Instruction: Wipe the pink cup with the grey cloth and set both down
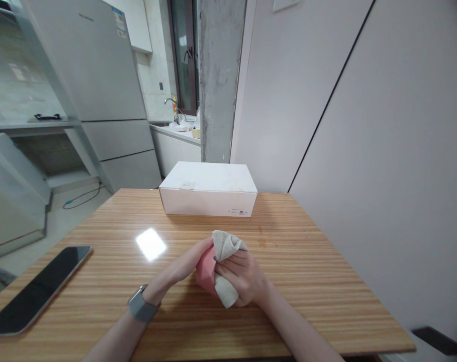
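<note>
My two hands meet above the middle of the wooden table (296, 281). My left hand (183, 266), with a grey watch on its wrist, grips a small pink object (205, 271) from the left side. My right hand (243, 279) is closed around a beige cloth (225, 246) and presses it against the pink object. The cloth bunches above my fingers and hangs out below them. Most of the pink object is hidden by the cloth and my fingers, so I cannot make out what it is.
A shut white cardboard box (209, 188) stands at the table's far edge. A dark tablet (35, 289) lies flat at the left front. A white wall runs along the right side. A fridge (100, 85) and a kitchen counter with a tap stand behind.
</note>
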The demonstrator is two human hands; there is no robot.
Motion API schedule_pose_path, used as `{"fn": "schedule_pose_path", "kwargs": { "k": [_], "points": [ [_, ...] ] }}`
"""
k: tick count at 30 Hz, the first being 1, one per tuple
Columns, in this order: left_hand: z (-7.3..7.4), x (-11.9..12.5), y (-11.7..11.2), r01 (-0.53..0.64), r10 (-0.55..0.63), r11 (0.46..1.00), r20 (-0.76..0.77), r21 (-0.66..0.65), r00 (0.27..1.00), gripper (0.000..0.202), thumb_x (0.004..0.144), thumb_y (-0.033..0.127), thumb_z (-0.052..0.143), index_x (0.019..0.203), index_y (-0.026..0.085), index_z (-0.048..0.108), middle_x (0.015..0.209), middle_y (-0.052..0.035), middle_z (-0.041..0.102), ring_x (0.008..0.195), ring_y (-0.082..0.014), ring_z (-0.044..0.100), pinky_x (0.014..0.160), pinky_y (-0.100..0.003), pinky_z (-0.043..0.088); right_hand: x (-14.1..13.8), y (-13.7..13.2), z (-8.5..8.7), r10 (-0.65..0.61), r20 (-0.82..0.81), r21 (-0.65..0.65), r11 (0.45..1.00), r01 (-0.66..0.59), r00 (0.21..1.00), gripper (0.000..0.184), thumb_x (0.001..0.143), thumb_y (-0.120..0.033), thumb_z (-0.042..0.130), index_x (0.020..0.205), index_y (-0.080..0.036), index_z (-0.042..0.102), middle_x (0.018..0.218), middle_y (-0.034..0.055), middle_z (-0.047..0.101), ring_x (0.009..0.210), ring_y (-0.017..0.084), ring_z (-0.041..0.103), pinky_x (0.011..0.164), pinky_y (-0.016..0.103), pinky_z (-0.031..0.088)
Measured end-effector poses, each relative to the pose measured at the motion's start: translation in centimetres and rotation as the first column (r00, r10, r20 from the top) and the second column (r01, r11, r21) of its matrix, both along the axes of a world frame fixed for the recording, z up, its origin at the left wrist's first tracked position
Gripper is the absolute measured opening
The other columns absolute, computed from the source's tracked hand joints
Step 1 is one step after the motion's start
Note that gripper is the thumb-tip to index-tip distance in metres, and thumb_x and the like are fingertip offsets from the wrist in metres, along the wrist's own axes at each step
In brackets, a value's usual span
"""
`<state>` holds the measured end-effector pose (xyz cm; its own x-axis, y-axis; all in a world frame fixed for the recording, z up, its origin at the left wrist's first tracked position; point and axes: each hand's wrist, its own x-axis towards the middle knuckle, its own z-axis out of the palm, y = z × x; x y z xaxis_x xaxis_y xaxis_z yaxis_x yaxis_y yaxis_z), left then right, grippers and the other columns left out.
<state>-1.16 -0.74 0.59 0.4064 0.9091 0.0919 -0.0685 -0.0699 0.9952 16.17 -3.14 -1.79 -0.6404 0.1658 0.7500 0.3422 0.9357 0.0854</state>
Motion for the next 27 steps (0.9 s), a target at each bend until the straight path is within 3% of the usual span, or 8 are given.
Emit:
{"fn": "schedule_pose_path", "kwargs": {
  "k": [3, 6, 10, 15, 18, 22, 25, 27],
  "points": [
    [0.3, -0.1, 0.1, 0.114, -0.101, 0.987, -0.115, 0.111, 0.988, 0.03, 0.084, 0.036, 0.05, 0.098, 0.02, 0.071, 0.108, -0.0038, 0.07, 0.11, -0.0264, 0.057, 0.104, -0.037, 0.036, 0.5, 0.3, -0.4, 0.005, -0.028, -0.048, 0.999, -0.007, 1.0, 0.035, 0.083, -0.027, 0.039, 0.111, -0.014, 0.056, 0.089, 0.0109, 0.069, 0.084, 0.024, 0.064, 0.076, 0.039, 0.053],
    [0.2, 0.2, 0.1, 0.101, -0.081, 0.981, -0.124, 0.165, 0.989, 0.035, 0.089, 0.038, 0.045, 0.106, 0.019, 0.069, 0.113, -0.0047, 0.068, 0.109, -0.0255, 0.058, 0.101, -0.036, 0.038, 0.9, 0.4, -0.5, 0.003, -0.053, -0.064, 0.998, -0.007, 0.999, 0.035, 0.084, -0.026, 0.038, 0.115, -0.017, 0.053, 0.089, 0.0086, 0.068, 0.088, 0.024, 0.063, 0.082, 0.042, 0.051],
    [0.0, 0.3, -0.4, 0.069, -0.041, 0.982, -0.157, 0.177, 0.987, 0.043, 0.09, 0.044, 0.044, 0.12, 0.018, 0.061, 0.117, -0.007, 0.066, 0.107, -0.0254, 0.058, 0.099, -0.036, 0.039, 1.2, 0.3, -0.3, -0.043, -0.139, -0.155, 0.988, 0.022, 0.989, 0.029, 0.086, -0.028, 0.036, 0.105, -0.021, 0.056, 0.09, 0.0064, 0.067, 0.093, 0.025, 0.062, 0.089, 0.046, 0.046],
    [0.3, 0.0, -1.2, 0.127, -0.109, 0.982, -0.124, 0.141, 0.986, 0.045, 0.087, 0.041, 0.053, 0.128, 0.021, 0.053, 0.126, -0.0069, 0.06, 0.119, -0.0251, 0.051, 0.105, -0.037, 0.034, 1.7, 0.2, -0.3, -0.117, -0.225, -0.284, 0.957, 0.05, 0.967, 0.03, 0.088, -0.031, 0.03, 0.095, -0.024, 0.059, 0.084, 0.0045, 0.066, 0.085, 0.023, 0.063, 0.082, 0.042, 0.047],
    [0.0, 0.3, -1.1, 0.134, -0.135, 0.99, 0.018, 0.047, 0.991, 0.042, 0.083, 0.037, 0.06, 0.122, 0.021, 0.056, 0.119, -0.005, 0.063, 0.118, -0.0238, 0.051, 0.104, -0.035, 0.035, 1.9, 0.6, -0.5, -0.099, -0.208, -0.214, 0.975, 0.054, 0.973, 0.03, 0.086, -0.031, 0.035, 0.105, -0.023, 0.058, 0.085, 0.0052, 0.066, 0.086, 0.023, 0.064, 0.082, 0.041, 0.047],
    [-1.1, 1.0, -0.1, 0.047, -0.013, 0.988, 0.224, -0.145, 0.974, 0.035, 0.085, 0.049, 0.05, 0.087, 0.017, 0.064, 0.086, -0.0033, 0.069, 0.091, -0.0218, 0.062, 0.088, -0.035, 0.047, 1.3, 0.6, -0.5, -0.051, -0.075, -0.028, 0.998, 0.049, 0.996, 0.038, 0.083, -0.025, 0.042, 0.116, -0.014, 0.055, 0.091, 0.0087, 0.069, 0.091, 0.024, 0.064, 0.084, 0.041, 0.049],
    [-1.6, 0.8, 0.5, 0.091, -0.045, 0.972, 0.212, -0.215, 0.976, 0.049, 0.087, 0.055, 0.04, 0.084, 0.014, 0.067, 0.083, -0.0063, 0.07, 0.089, -0.0236, 0.063, 0.089, -0.038, 0.047, 0.5, 0.2, -0.3, -0.002, 0.006, 0.06, 0.998, 0.001, 1.0, 0.039, 0.085, -0.027, 0.043, 0.118, -0.011, 0.055, 0.092, 0.01, 0.07, 0.09, 0.023, 0.065, 0.083, 0.038, 0.05],
    [-1.5, 0.2, 0.6, 0.105, -0.081, 0.978, 0.135, -0.178, 0.987, 0.044, 0.085, 0.052, 0.047, 0.088, 0.015, 0.069, 0.091, -0.0077, 0.072, 0.098, -0.0257, 0.062, 0.096, -0.04, 0.044, 0.2, -0.1, -0.2, 0.016, 0.016, 0.045, 0.999, -0.017, 1.0, 0.037, 0.086, -0.027, 0.044, 0.118, -0.012, 0.055, 0.091, 0.0098, 0.071, 0.086, 0.023, 0.066, 0.08, 0.038, 0.052]
  ]
}}
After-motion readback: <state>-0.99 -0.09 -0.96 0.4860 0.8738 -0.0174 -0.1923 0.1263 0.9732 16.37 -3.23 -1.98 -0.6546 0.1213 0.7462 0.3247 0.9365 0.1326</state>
